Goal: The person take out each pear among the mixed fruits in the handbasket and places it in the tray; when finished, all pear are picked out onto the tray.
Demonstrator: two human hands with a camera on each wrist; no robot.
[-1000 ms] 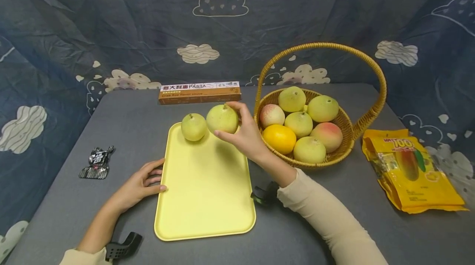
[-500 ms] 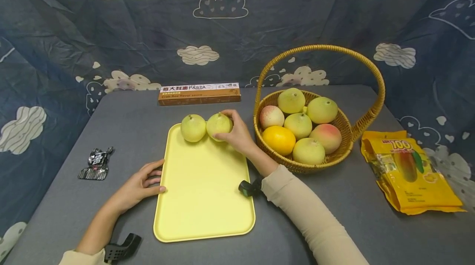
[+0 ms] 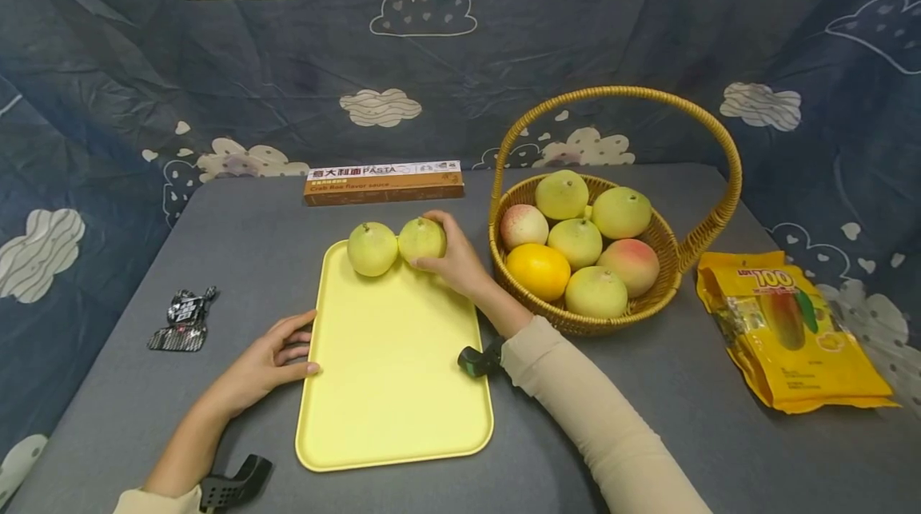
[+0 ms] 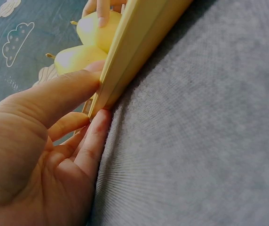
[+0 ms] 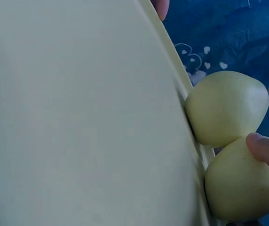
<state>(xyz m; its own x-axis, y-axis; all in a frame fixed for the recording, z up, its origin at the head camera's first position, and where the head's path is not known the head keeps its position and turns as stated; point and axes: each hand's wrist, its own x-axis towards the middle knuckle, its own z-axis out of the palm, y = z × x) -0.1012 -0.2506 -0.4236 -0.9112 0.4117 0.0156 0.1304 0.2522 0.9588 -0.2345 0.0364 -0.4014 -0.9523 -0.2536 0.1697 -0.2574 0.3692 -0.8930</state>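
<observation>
A yellow-green pear (image 3: 421, 240) sits at the far end of the pale yellow tray (image 3: 393, 386), and my right hand (image 3: 457, 260) holds it with the thumb on its near side. Right beside it on the left is a second pear (image 3: 372, 249), and the two pears touch in the right wrist view. At the tray's left edge, my left hand (image 3: 267, 364) grips the rim. The left wrist view shows its thumb (image 4: 64, 92) over the rim and the other fingers against the outer side.
A wicker basket (image 3: 672, 290) of pears, peaches and a yellow fruit stands right of the tray, its tall handle arching up. Behind lies a pasta box (image 3: 384, 188). A yellow mango-print bag (image 3: 799, 338) is far right; a black wrapped packet (image 3: 184, 318) lies left.
My right hand has lowered the pear onto the tray's far end, moving slightly left beside the other pear, and then stays there. The left hand has stayed at the tray's edge.
</observation>
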